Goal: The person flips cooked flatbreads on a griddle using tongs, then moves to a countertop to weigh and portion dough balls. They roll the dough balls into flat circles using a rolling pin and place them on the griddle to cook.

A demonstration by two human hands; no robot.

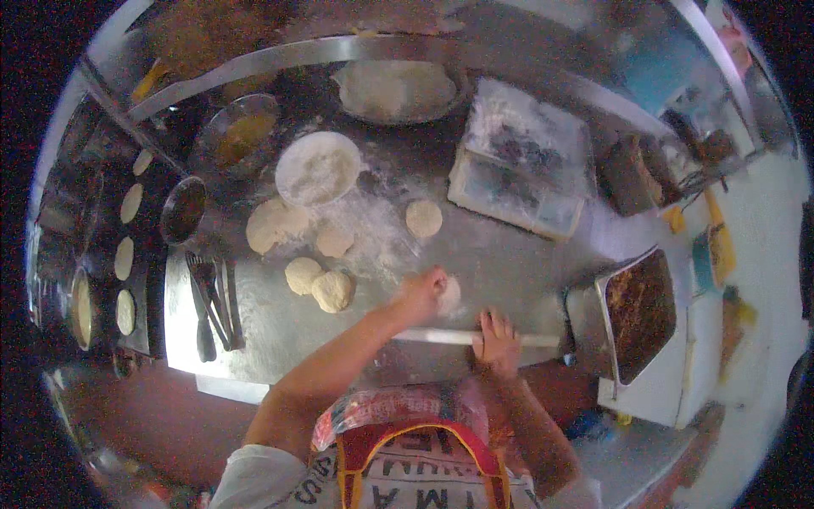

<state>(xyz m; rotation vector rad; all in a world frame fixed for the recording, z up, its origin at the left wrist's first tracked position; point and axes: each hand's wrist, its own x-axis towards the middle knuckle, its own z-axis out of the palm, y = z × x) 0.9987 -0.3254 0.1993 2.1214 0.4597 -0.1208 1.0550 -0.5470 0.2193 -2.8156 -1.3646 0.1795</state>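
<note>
My left hand [418, 295] is curled at the left edge of a small floured dough piece [451, 295] on the steel worktop [496, 261]. Its fingers are blurred, so I cannot tell whether they pinch the dough. Over a pale rolling pin [439, 335] near the front edge lies my right hand [499, 340], its fingers reaching across the rod. A flattened round of dough [423, 219] rests farther back. To the left are two touching dough balls, one in front [332, 291] and one behind [303, 275], a smaller floured piece [334, 242] and a larger dough lump [270, 224].
A white bowl of flour [318, 168] stands behind the dough. Tongs and other utensils [216, 305] lie at left, beside a griddle carrying several dough rounds [124, 257]. A floury container [521, 159] is at back right; a tray of brown food [641, 315] stands at right.
</note>
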